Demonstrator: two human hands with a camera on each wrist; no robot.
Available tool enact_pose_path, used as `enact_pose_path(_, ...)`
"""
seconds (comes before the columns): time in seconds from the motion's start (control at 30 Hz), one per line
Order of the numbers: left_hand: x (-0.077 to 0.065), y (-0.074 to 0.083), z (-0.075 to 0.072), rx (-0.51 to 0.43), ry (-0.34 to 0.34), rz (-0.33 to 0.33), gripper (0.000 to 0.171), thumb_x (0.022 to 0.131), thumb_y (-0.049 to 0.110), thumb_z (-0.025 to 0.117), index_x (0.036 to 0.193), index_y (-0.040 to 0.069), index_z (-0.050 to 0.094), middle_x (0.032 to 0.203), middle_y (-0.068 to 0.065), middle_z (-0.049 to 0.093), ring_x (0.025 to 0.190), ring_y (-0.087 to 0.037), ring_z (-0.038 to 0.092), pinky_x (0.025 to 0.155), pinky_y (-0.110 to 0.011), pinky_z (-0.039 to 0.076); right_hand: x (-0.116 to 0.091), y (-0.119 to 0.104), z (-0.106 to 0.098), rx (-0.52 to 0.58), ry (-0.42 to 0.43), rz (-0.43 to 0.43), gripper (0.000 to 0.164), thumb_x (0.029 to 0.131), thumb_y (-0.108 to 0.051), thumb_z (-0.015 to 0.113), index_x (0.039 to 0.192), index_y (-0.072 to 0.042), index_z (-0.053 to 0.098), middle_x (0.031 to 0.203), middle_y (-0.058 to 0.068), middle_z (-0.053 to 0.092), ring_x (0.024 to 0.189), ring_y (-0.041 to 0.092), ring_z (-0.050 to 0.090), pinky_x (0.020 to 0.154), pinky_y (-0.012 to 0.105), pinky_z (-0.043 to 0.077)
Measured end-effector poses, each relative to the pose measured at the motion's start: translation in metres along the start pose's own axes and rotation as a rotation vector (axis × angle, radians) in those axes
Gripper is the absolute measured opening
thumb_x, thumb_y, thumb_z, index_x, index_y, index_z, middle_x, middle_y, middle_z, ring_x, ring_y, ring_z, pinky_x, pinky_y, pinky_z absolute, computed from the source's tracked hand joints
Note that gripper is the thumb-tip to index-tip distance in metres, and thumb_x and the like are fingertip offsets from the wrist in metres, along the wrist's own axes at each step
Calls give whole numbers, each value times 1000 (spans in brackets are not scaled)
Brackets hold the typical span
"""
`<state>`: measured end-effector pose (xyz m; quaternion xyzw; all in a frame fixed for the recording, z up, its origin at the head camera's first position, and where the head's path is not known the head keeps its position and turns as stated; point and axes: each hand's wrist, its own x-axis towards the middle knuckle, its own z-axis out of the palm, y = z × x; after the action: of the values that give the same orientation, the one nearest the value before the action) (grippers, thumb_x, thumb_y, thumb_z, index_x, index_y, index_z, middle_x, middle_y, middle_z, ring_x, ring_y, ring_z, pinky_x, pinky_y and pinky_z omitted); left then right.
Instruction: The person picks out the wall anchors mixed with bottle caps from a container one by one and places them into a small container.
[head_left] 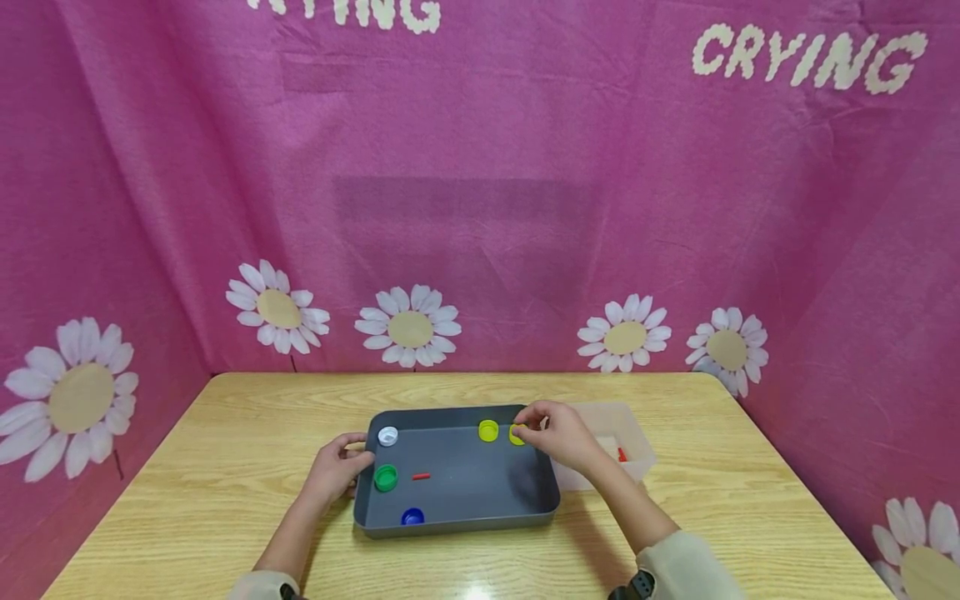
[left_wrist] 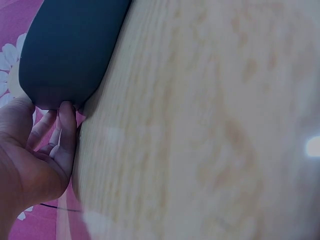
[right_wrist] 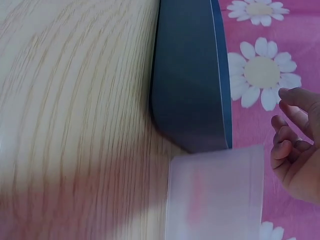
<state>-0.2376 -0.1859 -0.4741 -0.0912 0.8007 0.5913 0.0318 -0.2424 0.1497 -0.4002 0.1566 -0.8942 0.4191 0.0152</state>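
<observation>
A dark grey tray (head_left: 480, 487) lies on the table, its left end held by my left hand (head_left: 335, 472), thumb at the rim and fingers against the outer wall. In the left wrist view, that hand (left_wrist: 37, 160) grips the tray's end (left_wrist: 70, 55). Over the tray's far right corner is my right hand (head_left: 564, 433), just above a yellow cap (head_left: 516, 435) that it partly covers. The right wrist view shows this hand (right_wrist: 300, 150) with loosely bent fingers and nothing visible between them. A second yellow cap (head_left: 488, 431) sits to the left.
Also in the tray are a white cap (head_left: 387, 436), a green cap (head_left: 386, 478), a blue cap (head_left: 412, 517) and a small red stick (head_left: 422, 477). A translucent box (head_left: 637, 454) with red pieces (head_left: 622, 455) inside adjoins the tray's right end. A pink curtain (head_left: 480, 250) hangs behind the table.
</observation>
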Motion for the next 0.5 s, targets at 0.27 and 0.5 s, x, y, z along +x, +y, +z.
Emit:
enact_pose_path(0.27,0,0,0,-5,-3,1,44,83,12,61,125,2,53,98,-15,63,66,-13,59,52,-30,51,6,-11,17,8,-32,-57,12,80,-16,71,88,-7,67,75,1,57,63,15,47,51,21,38)
enact_pose_path(0.5,0,0,-1,0,-5,-2,45,83,13,62,126,3,52,100,-15,64,67,-14,58,53,-30,51,9,-18,33,7,-79,-135,15,78,-15,73,89,-6,68,74,1,59,62,14,48,51,20,38)
